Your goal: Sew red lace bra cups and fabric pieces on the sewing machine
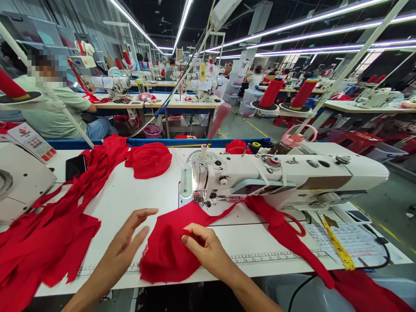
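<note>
A piece of red fabric (172, 247) lies on the white table in front of the sewing machine (240, 173), its far edge at the needle area. My right hand (208, 251) pinches the fabric between thumb and fingers on its right side. To the left of the piece, my left hand (131, 236) is held with thumb and fingers apart and nothing between them. A narrow red strip (279, 225) runs from the piece along the machine's front and over the table edge at the right. Red-handled scissors (295, 224) lie partly under that strip.
A large heap of red fabric (55, 238) covers the left side, near a black phone (76, 167). A folded red piece (149, 160) rests behind. At the right are a yellow tape measure (338, 247) and a paper sheet (360, 245). A person (55, 95) sits at the far left.
</note>
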`<state>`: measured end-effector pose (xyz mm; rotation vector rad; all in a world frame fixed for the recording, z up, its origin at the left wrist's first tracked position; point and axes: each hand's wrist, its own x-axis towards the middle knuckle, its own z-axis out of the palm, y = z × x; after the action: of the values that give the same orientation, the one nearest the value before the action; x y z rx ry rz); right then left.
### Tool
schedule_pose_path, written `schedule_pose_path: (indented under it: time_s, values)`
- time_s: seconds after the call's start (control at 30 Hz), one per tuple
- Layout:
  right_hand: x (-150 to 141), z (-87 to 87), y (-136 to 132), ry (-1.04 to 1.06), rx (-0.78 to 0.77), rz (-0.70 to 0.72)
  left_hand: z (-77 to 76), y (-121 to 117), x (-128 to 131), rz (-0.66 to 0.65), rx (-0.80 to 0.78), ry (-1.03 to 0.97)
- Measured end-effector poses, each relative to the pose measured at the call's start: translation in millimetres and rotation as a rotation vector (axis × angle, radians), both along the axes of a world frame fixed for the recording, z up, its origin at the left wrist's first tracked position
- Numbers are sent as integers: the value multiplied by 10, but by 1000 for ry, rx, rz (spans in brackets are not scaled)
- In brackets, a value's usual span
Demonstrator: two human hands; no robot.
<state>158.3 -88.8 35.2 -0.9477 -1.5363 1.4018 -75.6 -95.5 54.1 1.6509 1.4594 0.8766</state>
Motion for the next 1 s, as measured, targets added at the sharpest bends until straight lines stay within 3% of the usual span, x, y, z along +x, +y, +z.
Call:
schedule_pose_path:
  time_s: [0.13, 0.27, 0.33, 0.43, 0.5, 0.57, 0.67, 0.77, 0.9, 1.0]
  values:
    - [-43, 58, -106, -107, 128, -48, 95, 18, 300, -325, 93, 96]
    - [59, 48, -202, -148, -5, 81, 126, 134, 393, -223, 221, 147]
    - [165, 28, -136, -156, 40, 158, 98, 290, 442, -230, 296, 279]
    - [393, -48, 151, -320, 427, 195, -66, 578, 619, -285, 362, 613]
    - [561, -142, 386, -541, 706, 144, -248, 718, 752, -289, 381, 705]
    - [694, -254, 553, -733, 854, 84, -439, 777, 821, -285, 401, 724]
    - [750, -382, 575, -850, 920, 86, -650, 760, 731, -324, 462, 729]
    - [666, -401, 443, -811, 920, 147, -723, 740, 492, -431, 548, 697]
    - [571, -348, 408, -743, 856, 156, -638, 777, 275, -557, 641, 658]
    - [571, -370, 474, -761, 875, 136, -475, 782, 330, -527, 670, 648]
